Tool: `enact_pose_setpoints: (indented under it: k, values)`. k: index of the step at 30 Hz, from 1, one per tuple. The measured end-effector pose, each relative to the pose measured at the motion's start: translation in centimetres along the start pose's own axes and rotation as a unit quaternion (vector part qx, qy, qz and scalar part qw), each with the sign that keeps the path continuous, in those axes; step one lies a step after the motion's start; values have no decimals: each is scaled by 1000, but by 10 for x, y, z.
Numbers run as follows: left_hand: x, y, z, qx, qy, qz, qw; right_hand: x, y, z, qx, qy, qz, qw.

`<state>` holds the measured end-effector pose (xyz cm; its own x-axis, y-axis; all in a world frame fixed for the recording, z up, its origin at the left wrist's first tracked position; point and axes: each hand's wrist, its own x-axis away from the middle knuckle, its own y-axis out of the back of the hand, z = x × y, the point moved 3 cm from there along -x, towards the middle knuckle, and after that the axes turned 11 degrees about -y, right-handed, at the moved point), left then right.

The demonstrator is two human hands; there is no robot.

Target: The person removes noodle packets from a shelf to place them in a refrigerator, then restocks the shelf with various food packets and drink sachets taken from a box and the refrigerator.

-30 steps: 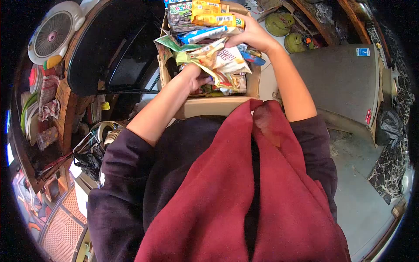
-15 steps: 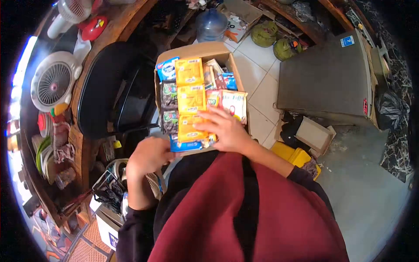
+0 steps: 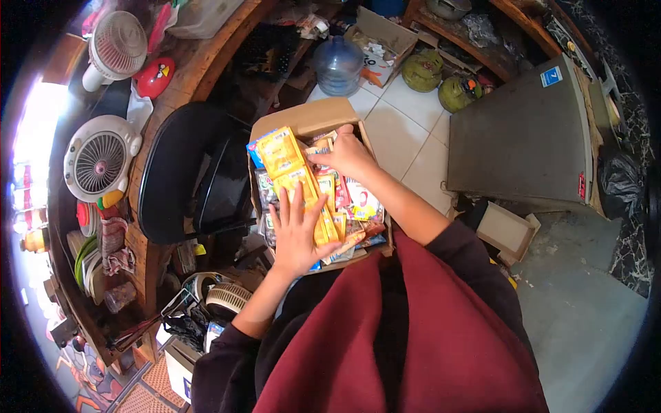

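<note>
A cardboard box (image 3: 303, 113) full of packets sits in front of my body. My left hand (image 3: 300, 230) lies with spread fingers on a strip of yellow sachets (image 3: 281, 153) along the box's left side. Over the upper right part of the contents, my right hand (image 3: 350, 157) has its fingers closed at the edge of a small brown-and-cream sachet (image 3: 321, 146). A white packet with red and yellow print (image 3: 362, 199) lies below the right wrist. Dark packets (image 3: 264, 180) show left of the yellow strip. The lower layers are hidden.
A black chair (image 3: 182, 172) stands left of the box, beside a wooden counter with a white fan (image 3: 102, 165). A blue water jug (image 3: 339, 67) and green gas cylinders (image 3: 421, 71) are at the back. The grey fridge (image 3: 516, 131) stands on the right.
My left hand has moved from the box's lower left corner onto the yellow sachets. My right hand has shifted up to the box's upper right. The yellow strip now lies tilted.
</note>
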<state>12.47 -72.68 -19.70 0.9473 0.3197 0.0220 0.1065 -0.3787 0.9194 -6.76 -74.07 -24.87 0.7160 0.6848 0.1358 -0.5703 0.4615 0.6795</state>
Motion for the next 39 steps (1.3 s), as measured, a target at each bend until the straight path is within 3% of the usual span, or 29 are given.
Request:
enact_pose_setpoints:
  k: [1,3,5,6,7,9,11,12,13,14,15,16,17,19,21,23,25,29,30,31,33,35,37,39]
  values:
    - [4,-4,1,-2,-11,-2,1000,-3,-9,-4,-22,-113,94,989]
    - [10,-9,4,-4,-1,-1,1000,-3,-8,-7,-13,-151,100,983]
    - [14,-13,5,1,-3,10,1000,1,-1,-4,-11,-87,146,985]
    - [16,-15,3,-4,-12,7,1000,-1,-6,-3,0,-89,241,966]
    - [18,-16,0,-2,-21,10,1000,3,-5,-4,-2,-87,241,967]
    - [25,-16,1,54,-30,-18,998,25,4,6,68,73,178,979]
    - [38,-12,20,218,-18,-103,970,49,19,15,37,151,159,975]
    - [45,-9,33,281,28,-194,939,60,25,19,10,192,184,964]
    - [39,8,37,269,70,-284,918,71,29,21,-48,209,167,962]
    - [33,23,49,170,64,-335,925,79,34,24,-66,226,170,957]
    - [24,32,60,156,58,-389,906,85,37,26,-83,243,172,951]
    - [9,41,69,99,3,-411,906,88,38,25,-84,241,173,951]
    - [-5,48,78,137,2,-384,913,91,39,21,-80,223,186,954]
    - [-29,43,92,455,28,-247,855,95,42,19,-74,204,202,955]
    - [-53,35,90,525,-11,-42,850,97,45,20,-52,197,238,950]
    - [-68,30,76,523,-96,139,835,99,47,21,-102,235,198,946]
    - [-66,22,70,527,-85,250,808,99,52,21,-116,239,201,943]
    - [-53,23,62,515,-48,216,828,82,60,21,-77,203,327,920]
    - [-51,23,61,501,-23,228,835,70,61,17,-88,222,402,884]
    - [-50,26,58,504,-21,224,834,59,58,16,-137,125,524,831]
    - [-50,29,55,462,2,228,857,34,45,12,-67,47,626,775]
    - [-46,28,57,439,12,216,872,17,35,15,-67,82,666,739]
    - [-42,27,58,374,-3,239,896,2,17,11,-231,-9,708,667]
    - [-43,29,53,377,-17,212,902,-23,-5,9,-154,-17,572,806]
